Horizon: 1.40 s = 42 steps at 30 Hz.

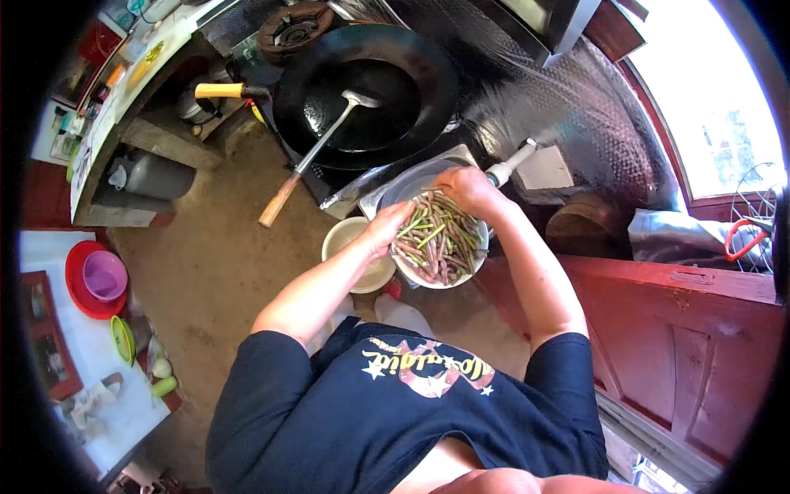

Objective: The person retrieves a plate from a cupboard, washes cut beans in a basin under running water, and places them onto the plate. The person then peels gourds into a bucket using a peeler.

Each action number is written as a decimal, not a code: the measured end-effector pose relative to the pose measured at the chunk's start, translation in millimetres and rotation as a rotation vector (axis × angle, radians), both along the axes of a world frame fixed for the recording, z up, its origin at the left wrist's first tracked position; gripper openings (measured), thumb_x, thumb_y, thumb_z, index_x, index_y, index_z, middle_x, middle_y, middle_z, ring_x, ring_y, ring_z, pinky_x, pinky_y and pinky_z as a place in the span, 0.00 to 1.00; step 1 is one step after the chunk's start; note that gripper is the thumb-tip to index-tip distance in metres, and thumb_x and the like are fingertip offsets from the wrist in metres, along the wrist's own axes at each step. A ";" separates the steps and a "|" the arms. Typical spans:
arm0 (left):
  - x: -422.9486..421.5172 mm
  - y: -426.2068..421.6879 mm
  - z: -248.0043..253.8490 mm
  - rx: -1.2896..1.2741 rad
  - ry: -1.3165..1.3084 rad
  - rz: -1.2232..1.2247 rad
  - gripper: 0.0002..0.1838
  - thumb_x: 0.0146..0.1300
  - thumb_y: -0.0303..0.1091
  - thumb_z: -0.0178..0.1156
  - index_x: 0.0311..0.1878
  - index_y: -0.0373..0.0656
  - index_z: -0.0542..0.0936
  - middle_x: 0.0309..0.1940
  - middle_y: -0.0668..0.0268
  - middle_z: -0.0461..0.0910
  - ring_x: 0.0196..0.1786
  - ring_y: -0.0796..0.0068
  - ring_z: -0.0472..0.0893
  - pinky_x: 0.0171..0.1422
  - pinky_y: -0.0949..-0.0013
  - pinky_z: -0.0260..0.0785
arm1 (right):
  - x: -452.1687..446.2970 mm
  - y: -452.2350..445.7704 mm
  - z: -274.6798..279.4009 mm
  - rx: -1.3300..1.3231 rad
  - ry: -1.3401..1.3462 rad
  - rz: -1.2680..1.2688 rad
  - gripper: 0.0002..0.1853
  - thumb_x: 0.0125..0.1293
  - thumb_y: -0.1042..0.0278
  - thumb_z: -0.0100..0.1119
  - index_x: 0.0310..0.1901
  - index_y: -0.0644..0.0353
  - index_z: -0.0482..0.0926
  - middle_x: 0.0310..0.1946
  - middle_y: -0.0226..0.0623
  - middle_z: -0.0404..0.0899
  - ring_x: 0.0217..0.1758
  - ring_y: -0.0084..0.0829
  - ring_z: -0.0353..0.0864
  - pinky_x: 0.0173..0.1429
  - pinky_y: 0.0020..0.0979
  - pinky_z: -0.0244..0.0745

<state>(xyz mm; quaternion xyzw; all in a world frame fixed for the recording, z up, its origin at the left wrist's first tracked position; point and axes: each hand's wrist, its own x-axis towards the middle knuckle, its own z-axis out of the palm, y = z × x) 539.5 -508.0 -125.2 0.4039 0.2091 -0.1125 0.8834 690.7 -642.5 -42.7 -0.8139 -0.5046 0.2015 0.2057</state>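
A white bowl (438, 285) full of cut green and purplish beans (440, 239) is in front of my body. My left hand (388, 227) grips the bowl's left rim, its thumb side against the beans. At the far rim, my right hand (469, 189) is closed with fingers curled down at the edge; its fingertips are partly hidden. Just beyond the bowl is a clear basin (401, 188) in a metal-edged sink, partly covered by my hands. A cream bucket (344, 239) stands below my left forearm.
A large black wok (296, 107) with a wooden handle sits on the stove, a metal spatula (329, 132) lying across it. A gas burner (295, 31) is behind. A white tap (512, 163) rises right of the sink; a red wooden door (642, 329) stands at right.
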 end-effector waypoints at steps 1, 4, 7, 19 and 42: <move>0.8 1.1 -4.5 0.001 -0.001 -0.002 0.19 0.65 0.44 0.50 0.49 0.37 0.73 0.43 0.62 0.77 0.44 0.75 0.76 0.52 0.72 0.68 | 1.9 -0.5 1.8 0.024 -0.035 0.017 0.10 0.53 0.72 0.52 0.36 0.62 0.79 0.36 0.44 0.79 0.41 0.43 0.77 0.45 0.36 0.72; -0.1 7.6 -13.6 0.066 -0.015 0.051 0.16 0.65 0.43 0.49 0.46 0.40 0.76 0.38 0.66 0.78 0.40 0.79 0.76 0.47 0.73 0.70 | -6.0 -15.0 23.1 0.172 -0.050 -0.121 0.09 0.52 0.71 0.55 0.35 0.61 0.79 0.32 0.42 0.77 0.37 0.43 0.77 0.43 0.36 0.71; -2.6 8.8 6.1 0.058 0.018 0.109 0.17 0.66 0.43 0.48 0.46 0.40 0.76 0.37 0.67 0.78 0.40 0.79 0.76 0.47 0.73 0.70 | -28.5 -34.0 33.3 0.216 -0.104 -0.225 0.08 0.51 0.74 0.57 0.34 0.62 0.79 0.29 0.41 0.73 0.34 0.42 0.75 0.40 0.36 0.71; -13.9 14.0 -6.3 0.071 0.000 0.214 0.17 0.67 0.43 0.47 0.48 0.39 0.73 0.37 0.67 0.76 0.39 0.79 0.75 0.46 0.73 0.70 | -99.4 -36.0 36.0 0.368 0.012 -0.349 0.09 0.53 0.76 0.57 0.38 0.63 0.77 0.31 0.42 0.78 0.34 0.38 0.79 0.39 0.32 0.74; -26.0 10.3 -23.7 0.044 0.087 0.333 0.21 0.64 0.49 0.50 0.49 0.41 0.73 0.41 0.65 0.77 0.41 0.72 0.77 0.48 0.68 0.71 | -173.1 -14.0 13.7 0.340 0.529 -0.048 0.15 0.54 0.73 0.54 0.45 0.64 0.72 0.34 0.46 0.76 0.40 0.41 0.78 0.45 0.35 0.72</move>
